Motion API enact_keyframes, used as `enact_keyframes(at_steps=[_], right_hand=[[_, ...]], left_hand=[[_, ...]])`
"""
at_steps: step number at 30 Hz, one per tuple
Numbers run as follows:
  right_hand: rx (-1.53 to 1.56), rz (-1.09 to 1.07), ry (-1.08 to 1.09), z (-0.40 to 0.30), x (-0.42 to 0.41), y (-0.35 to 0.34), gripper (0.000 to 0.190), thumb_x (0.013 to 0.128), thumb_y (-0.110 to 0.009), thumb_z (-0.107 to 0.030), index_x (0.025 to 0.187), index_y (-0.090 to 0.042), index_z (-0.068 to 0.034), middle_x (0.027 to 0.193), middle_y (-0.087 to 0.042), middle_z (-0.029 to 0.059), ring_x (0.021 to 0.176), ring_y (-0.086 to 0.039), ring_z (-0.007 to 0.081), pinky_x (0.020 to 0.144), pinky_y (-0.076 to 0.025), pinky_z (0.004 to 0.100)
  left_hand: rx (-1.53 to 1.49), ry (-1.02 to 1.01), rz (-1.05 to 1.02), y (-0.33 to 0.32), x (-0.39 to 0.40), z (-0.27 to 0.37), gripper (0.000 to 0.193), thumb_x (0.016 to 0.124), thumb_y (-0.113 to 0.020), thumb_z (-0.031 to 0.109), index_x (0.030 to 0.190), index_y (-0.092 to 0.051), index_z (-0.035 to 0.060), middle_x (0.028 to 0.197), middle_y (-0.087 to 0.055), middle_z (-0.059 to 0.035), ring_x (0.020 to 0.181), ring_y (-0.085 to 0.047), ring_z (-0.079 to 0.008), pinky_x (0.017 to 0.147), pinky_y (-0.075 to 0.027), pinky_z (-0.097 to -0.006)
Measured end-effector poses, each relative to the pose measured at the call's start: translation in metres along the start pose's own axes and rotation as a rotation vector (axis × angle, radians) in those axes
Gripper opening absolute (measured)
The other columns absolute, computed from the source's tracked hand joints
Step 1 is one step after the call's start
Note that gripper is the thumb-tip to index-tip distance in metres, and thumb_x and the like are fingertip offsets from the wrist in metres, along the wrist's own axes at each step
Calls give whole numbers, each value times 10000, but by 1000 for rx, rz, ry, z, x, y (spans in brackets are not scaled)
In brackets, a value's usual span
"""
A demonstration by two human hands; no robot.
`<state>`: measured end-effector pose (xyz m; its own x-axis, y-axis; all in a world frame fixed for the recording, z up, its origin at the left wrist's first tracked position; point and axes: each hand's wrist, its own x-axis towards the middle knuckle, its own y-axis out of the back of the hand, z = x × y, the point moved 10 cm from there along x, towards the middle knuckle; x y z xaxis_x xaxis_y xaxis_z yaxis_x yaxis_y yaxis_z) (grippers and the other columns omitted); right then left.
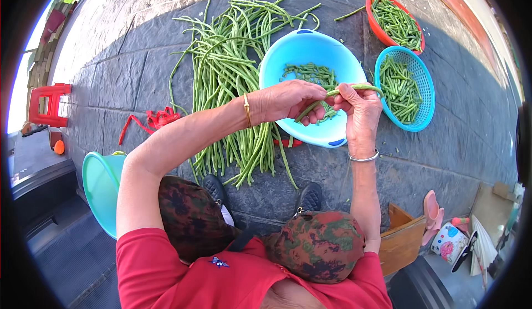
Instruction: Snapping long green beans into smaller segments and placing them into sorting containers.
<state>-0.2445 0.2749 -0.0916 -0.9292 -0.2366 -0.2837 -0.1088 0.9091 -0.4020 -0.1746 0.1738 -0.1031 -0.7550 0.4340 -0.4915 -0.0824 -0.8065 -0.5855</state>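
Both my hands hold one long green bean (368,87) above a light-blue plastic basin (276,55). My left hand (286,99) has its fingers curled round the bean's left part, which hangs down over the basin. With thumb and fingers, my right hand (360,109) pinches the bean further right; its end curves past the knuckles. Short cut bean pieces (311,73) lie in the bottom of the basin, partly hidden by my hands. Left of the basin, a big heap of whole long beans (224,68) spreads on the stone paving, partly under my left forearm.
A blue colander (430,91) and a red basket (371,22), both holding bean pieces, stand on the right. Red ribbon (162,119) lies left of the heap. A mint-green bucket (97,192), a red plastic stool (50,118) and a wooden box (403,244) stand around me.
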Motion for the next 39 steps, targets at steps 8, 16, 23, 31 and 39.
enact_keyframes(at_steps=[8, 16, 23, 31, 39], right_hand=[[230, 8, -74, -3, 8, 40, 293, 849, -656, -173, 1014, -584, 57, 827, -635, 135, 604, -602, 169, 515, -504, 252], [194, 69, 39, -2, -5, 41, 207, 870, -611, -108, 998, -551, 42, 846, -633, 192, 636, -639, 236, 567, -562, 313], [127, 51, 209, -27, -21, 29, 122, 888, -560, -58, 960, -516, 30, 854, -628, 215, 629, -641, 242, 566, -573, 338], [11, -80, 138, -18, -20, 1, 126, 860, -600, -42, 946, -532, 20, 836, -640, 203, 593, -634, 203, 525, -565, 295], [84, -121, -86, 8, -11, -3, 156, 845, -619, -47, 953, -536, 29, 824, -641, 201, 581, -633, 202, 510, -559, 284]], left_hand=[[344, 105, 41, 7, -12, -3, 222, 915, -444, 181, 949, -578, 7, 652, -408, 43, 511, -302, -33, 460, -263, -204], [1330, -281, 312, 33, -12, 25, 184, 853, -445, 111, 811, -581, -6, 734, -574, -64, 628, -531, -170, 570, -420, -302], [1523, 1, 445, 115, -20, 25, 188, 860, -453, 150, 852, -576, 8, 817, -607, -66, 647, -581, -165, 570, -479, -298], [558, 9, 54, 16, -14, 2, 286, 924, -381, 227, 977, -586, 34, 878, -631, -60, 851, -615, -99, 694, -431, -243], [34, 36, -20, 0, -13, 2, 221, 953, -411, 195, 1055, -508, 25, 811, -566, -68, 591, -521, -132, 556, -429, -247]])
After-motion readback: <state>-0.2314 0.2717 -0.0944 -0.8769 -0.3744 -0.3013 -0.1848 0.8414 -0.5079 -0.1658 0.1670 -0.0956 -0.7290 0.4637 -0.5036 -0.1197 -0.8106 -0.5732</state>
